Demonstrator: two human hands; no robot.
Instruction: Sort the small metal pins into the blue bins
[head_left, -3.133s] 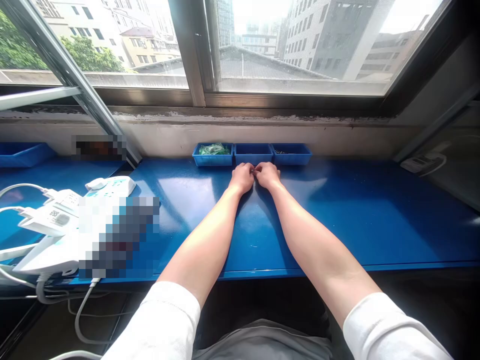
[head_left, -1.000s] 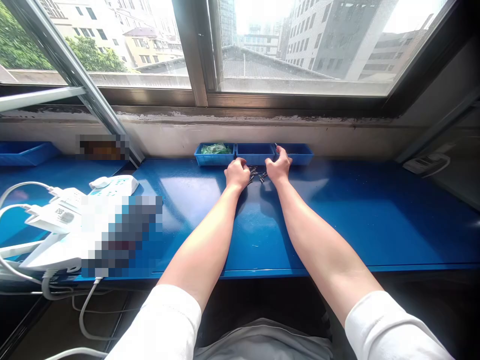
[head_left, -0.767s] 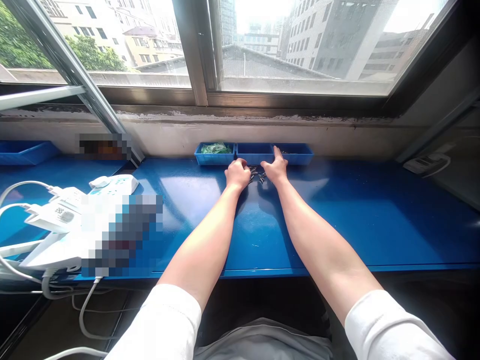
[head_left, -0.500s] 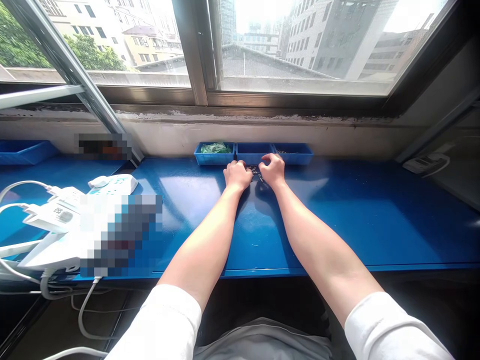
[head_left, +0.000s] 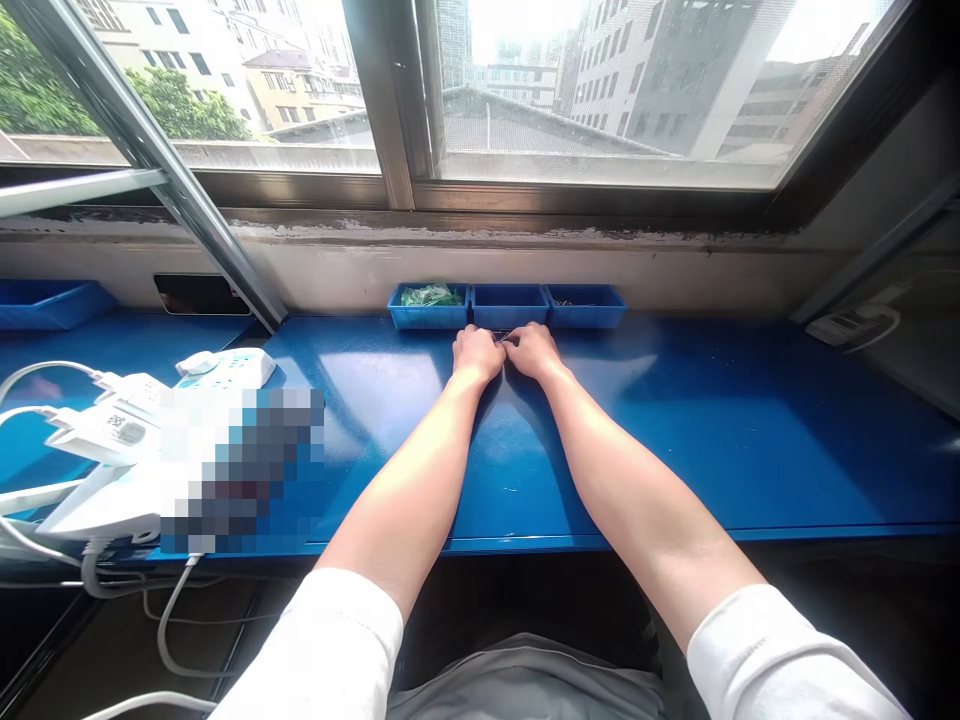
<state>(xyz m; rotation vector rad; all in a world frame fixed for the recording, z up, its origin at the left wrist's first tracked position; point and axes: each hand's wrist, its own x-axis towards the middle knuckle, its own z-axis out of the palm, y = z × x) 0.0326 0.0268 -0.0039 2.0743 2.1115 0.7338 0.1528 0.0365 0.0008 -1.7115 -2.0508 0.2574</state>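
My left hand (head_left: 478,354) and my right hand (head_left: 534,350) meet in front of three joined blue bins at the back of the blue table. Both have their fingers pressed together around something small and thin between the fingertips, too small to name. Small dark pieces lie just beyond the fingertips, partly hidden by the hands. The left bin (head_left: 429,318) holds green plastic, the middle bin (head_left: 510,316) shows its bare inside, and the right bin (head_left: 589,317) contains small dark pieces.
White power strips and plugs (head_left: 112,425) with cables cover the left side, beside a pixelated area. A metal post (head_left: 180,190) slants down to the table's back. A dark phone (head_left: 202,294) and another blue bin (head_left: 52,303) are at the far left.
My right hand has moved slightly down and left from the bins, closing its fingers near my left fingertips. My left hand has barely shifted.
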